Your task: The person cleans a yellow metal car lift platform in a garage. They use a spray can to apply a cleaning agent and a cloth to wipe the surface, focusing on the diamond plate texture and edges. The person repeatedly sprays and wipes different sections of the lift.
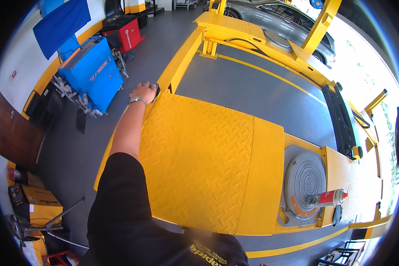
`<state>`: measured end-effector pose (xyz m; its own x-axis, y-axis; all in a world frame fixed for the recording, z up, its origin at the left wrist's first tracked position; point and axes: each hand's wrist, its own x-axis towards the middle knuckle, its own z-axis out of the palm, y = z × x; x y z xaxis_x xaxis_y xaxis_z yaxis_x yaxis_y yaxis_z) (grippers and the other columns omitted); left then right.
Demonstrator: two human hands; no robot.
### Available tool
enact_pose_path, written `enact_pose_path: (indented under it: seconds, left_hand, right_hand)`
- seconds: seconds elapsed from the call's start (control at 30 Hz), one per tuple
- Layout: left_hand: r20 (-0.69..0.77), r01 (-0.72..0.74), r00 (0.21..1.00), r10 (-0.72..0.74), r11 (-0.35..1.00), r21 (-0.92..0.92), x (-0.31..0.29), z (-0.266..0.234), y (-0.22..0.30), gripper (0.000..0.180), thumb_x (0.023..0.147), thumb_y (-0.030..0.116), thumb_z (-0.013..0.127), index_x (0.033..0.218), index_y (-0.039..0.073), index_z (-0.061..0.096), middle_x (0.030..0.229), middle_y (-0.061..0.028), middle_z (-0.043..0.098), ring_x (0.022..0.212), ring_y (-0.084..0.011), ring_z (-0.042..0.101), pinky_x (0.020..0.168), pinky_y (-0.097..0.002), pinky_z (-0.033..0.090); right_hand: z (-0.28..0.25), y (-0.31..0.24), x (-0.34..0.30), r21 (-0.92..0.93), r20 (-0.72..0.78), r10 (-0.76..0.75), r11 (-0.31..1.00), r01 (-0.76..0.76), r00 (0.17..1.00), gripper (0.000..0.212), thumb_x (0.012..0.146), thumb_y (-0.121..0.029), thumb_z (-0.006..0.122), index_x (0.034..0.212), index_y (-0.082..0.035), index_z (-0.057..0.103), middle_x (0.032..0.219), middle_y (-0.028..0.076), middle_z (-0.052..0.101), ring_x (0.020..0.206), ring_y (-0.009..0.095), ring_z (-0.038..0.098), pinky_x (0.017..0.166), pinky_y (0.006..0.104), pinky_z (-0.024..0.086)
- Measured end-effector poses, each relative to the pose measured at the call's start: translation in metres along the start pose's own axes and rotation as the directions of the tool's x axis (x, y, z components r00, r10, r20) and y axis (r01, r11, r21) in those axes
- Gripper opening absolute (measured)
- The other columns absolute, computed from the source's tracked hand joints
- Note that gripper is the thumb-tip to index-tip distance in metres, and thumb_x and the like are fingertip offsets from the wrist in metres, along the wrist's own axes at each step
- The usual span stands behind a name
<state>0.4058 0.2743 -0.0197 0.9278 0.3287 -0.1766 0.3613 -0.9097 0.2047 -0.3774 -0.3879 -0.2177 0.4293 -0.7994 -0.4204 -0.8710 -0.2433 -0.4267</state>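
Note:
My left hand [143, 92], with a metal band at the wrist, reaches forward to the far left corner of the yellow ramp plate [197, 164]. Its fingers curl at a small black object [157, 91] beside the yellow rail [181, 62]. My hand hides most of that object, so its kind cannot be made out. Raised treads cover the plate under my forearm. I cannot see my right hand. To the right of the plate, a round grey turntable [303, 177] sits in the yellow runway. A red-capped spray can [328, 197] lies on its side across the turntable's edge.
A blue wheeled machine [93, 73] and a red machine [125, 35] stand at the left. The second yellow runway [235, 29] runs at the back, near a grey car [279, 20]. A black crossbeam [341, 119] spans the right side. Equipment stands at lower left.

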Motion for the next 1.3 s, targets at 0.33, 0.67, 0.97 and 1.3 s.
enact_pose_path:
  seconds: [0.33,0.67,0.97,1.3]
  left_hand:
    - [0.007,-0.282,0.958,0.287,0.936,0.208,-0.153,0.016,-0.073,0.077,0.105,0.062,0.041,0.169,0.024,0.024,0.177,-0.0126,0.015,0.16,-0.0475,0.016,0.125,-0.0663,0.02]
    - [0.079,-0.382,0.924,0.374,0.886,0.263,-0.398,0.023,-0.215,0.075,0.106,0.042,0.048,0.166,0.004,0.024,0.174,-0.0232,0.018,0.159,-0.0499,0.016,0.127,-0.0613,0.019]
    - [-0.044,-0.333,0.936,0.35,0.917,0.221,-0.244,0.03,-0.115,0.076,0.107,0.052,0.042,0.166,0.006,0.028,0.174,-0.0208,0.02,0.159,-0.0487,0.018,0.124,-0.0646,0.022]
    - [-0.018,-0.222,0.974,0.226,0.967,0.124,-0.028,0.015,0.02,0.072,0.109,0.054,0.031,0.169,0.016,0.024,0.178,-0.0069,0.016,0.162,-0.0409,0.013,0.129,-0.0585,0.017]
  right_hand:
    - [0.013,-0.001,0.015,0.042,0.043,-0.148,0.988,0.146,0.988,0.028,0.101,-0.023,0.061,0.099,0.003,0.071,0.072,0.012,0.068,0.059,0.02,0.065,0.058,0.0349,0.054]
    - [0.098,0.002,-0.013,0.174,0.267,-0.177,0.976,0.133,0.947,0.026,0.104,-0.023,0.059,0.101,0.001,0.07,0.073,0.009,0.067,0.058,0.016,0.063,0.052,0.0323,0.05]
    - [0.067,0.034,-0.018,-0.038,0.383,-0.166,0.98,0.195,0.909,0.037,0.106,-0.032,0.054,0.099,0.002,0.068,0.066,0.009,0.064,0.052,0.019,0.06,0.049,0.0337,0.049]
    - [0.034,-0.004,0.092,0.314,0.3,0.012,0.943,-0.11,0.954,0.04,0.11,-0.035,0.048,0.107,0.001,0.065,0.071,0.009,0.062,0.05,0.016,0.054,0.044,0.0292,0.043]
